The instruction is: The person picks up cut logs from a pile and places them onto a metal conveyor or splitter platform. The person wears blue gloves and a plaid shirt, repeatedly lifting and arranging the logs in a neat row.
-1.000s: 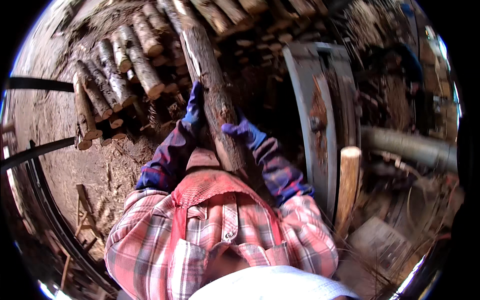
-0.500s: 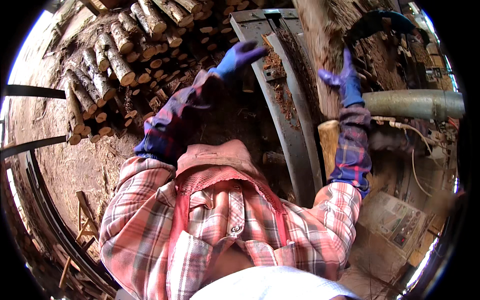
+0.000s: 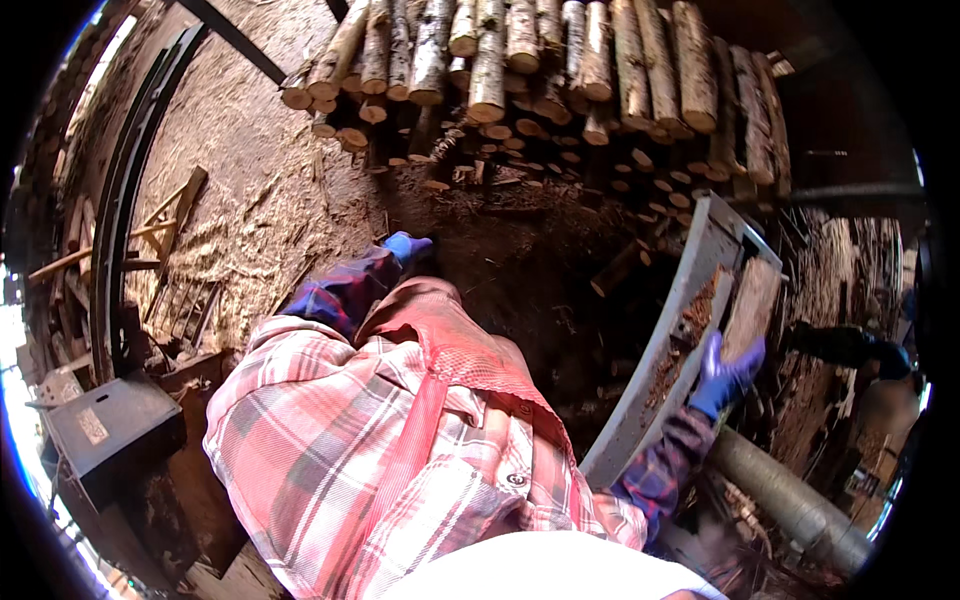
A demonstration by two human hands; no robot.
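Split log (image 3: pixel 752 305) rests under gloved right hand (image 3: pixel 725 372) on grey chute (image 3: pixel 655 340).

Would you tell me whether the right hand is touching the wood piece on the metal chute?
Touching: in the head view, the right hand in its blue glove presses against the lower end of the wood piece.

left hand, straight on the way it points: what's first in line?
Likely the log pile. The left hand, in a blue glove, points up-frame over dark, littered ground toward the cut ends at the pile's foot. Depth is unclear; loose sticks on the ground may come first.
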